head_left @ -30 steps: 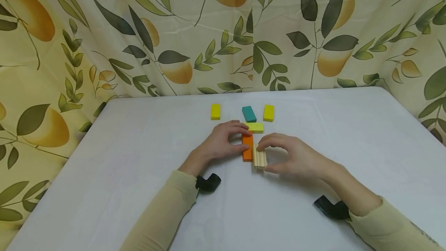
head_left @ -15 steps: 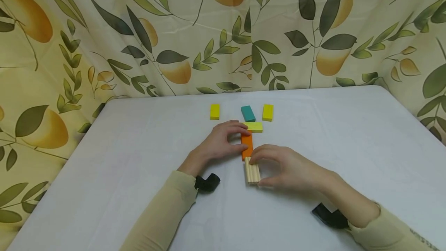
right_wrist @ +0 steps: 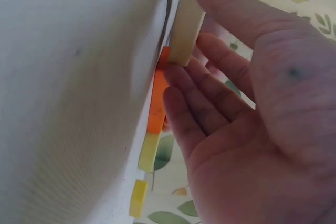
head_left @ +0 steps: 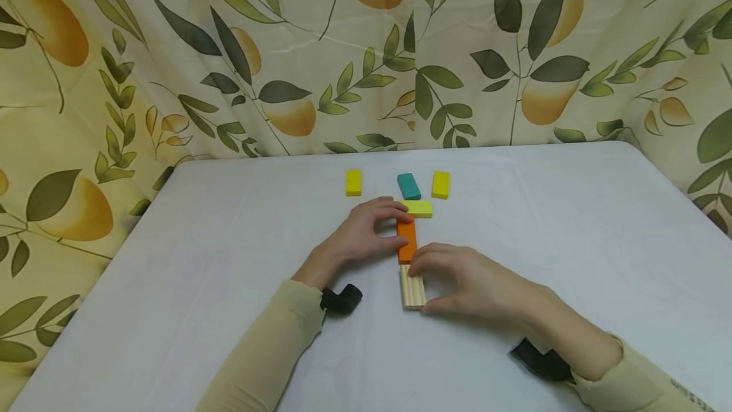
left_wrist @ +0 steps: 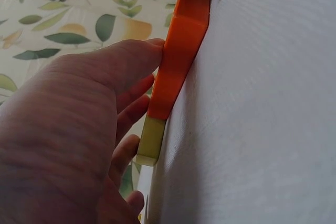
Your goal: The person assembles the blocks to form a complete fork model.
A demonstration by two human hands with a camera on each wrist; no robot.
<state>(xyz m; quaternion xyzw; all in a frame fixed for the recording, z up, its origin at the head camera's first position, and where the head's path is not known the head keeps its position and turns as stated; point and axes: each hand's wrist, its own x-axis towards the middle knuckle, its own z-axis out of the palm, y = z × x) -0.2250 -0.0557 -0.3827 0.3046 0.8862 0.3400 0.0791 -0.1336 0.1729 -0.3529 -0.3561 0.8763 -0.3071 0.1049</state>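
Note:
In the head view an orange block (head_left: 406,248) lies lengthwise, its far end against a yellow-green block (head_left: 420,209) set crosswise. My left hand (head_left: 368,229) rests on both: thumb on the orange block, fingertips near where they join. The left wrist view shows the thumb at the edge of the orange block (left_wrist: 181,51). At the near end lies a pale wooden block (head_left: 413,291) with a ridged top, in line with the orange one. My right hand (head_left: 480,281) pinches it between thumb and fingers, as the wooden block (right_wrist: 185,30) in the right wrist view shows.
Beyond the hands stand a yellow block (head_left: 353,182), a teal block (head_left: 408,186) and a second yellow block (head_left: 441,185). White cloth covers the table (head_left: 200,285). A fruit-patterned curtain (head_left: 343,62) hangs along the back and sides.
My right hand has brought the wooden block from beside the orange block, toward me and left, to its near end. My left hand has stayed put.

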